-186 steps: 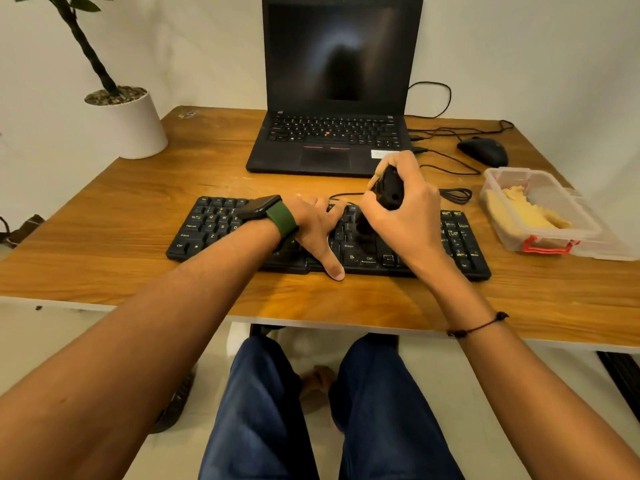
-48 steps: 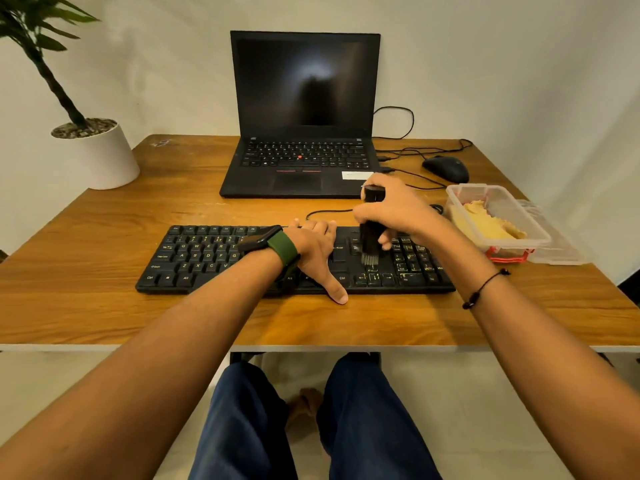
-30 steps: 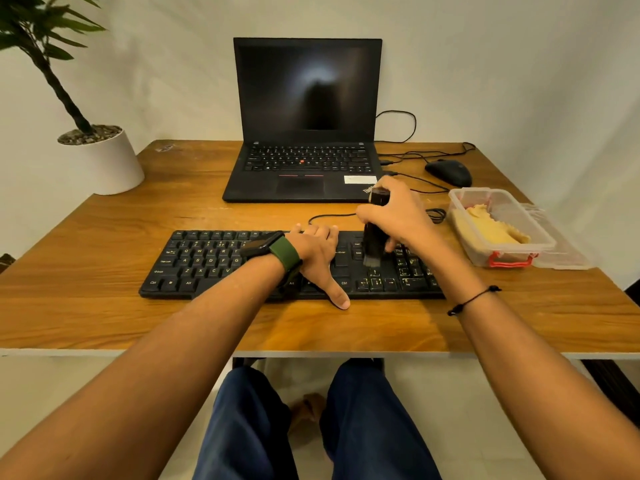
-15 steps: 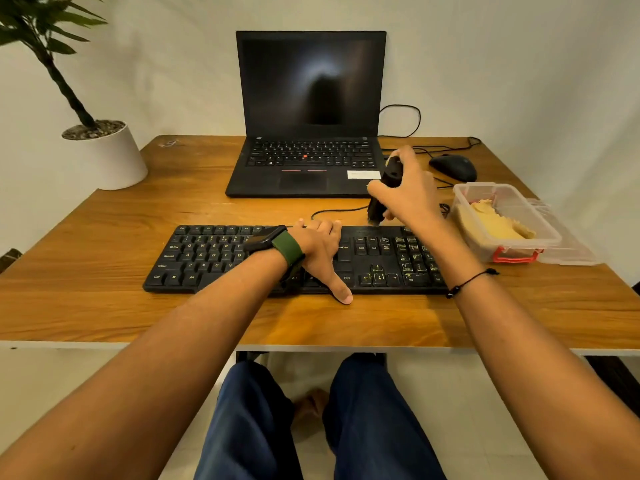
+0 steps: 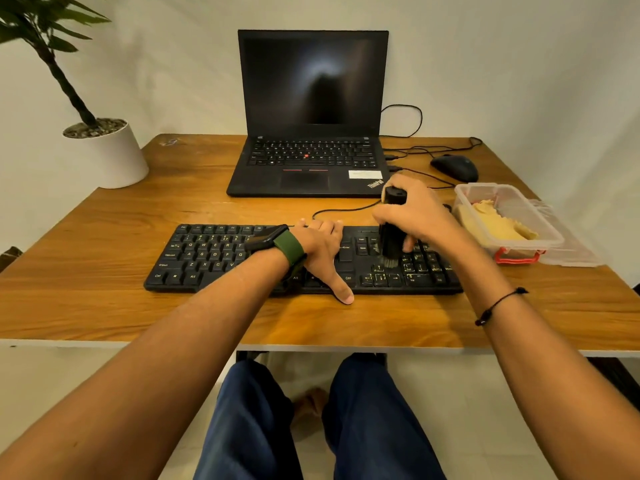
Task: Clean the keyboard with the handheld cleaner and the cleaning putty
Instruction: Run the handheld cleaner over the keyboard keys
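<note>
Across the wooden table [image 5: 104, 271], a grained, orange-brown top is seen, with a straight front edge and bare wood left open along the front and on the left side. At the back edge a black laptop [image 5: 311, 116] is stood open, its screen dark. At the back left corner a white, tapered plant pot [image 5: 110, 157] is placed, topped with pebbles. Parallel to the front edge, a flat black keyboard [image 5: 207, 258] is laid, with a strip of bare wood kept between it and the edge. Near the right edge a clear plastic box [image 5: 509, 216] with a red clip is set, and a lump of yellow putty [image 5: 495, 223] is held inside it; its lid is laid just beside it. A rounded black mouse [image 5: 455, 168] is seen at the back right, with thin cables trailing nearby.

The left hand [image 5: 322, 247] is rested flat on the middle of the keyboard, fingers relaxed and thumb reaching over the front rim. The right hand [image 5: 412, 213] is wrapped round a black cylindrical handheld cleaner [image 5: 391, 237], which is held upright with its bristled tip touching the keys above the arrow keys.
</note>
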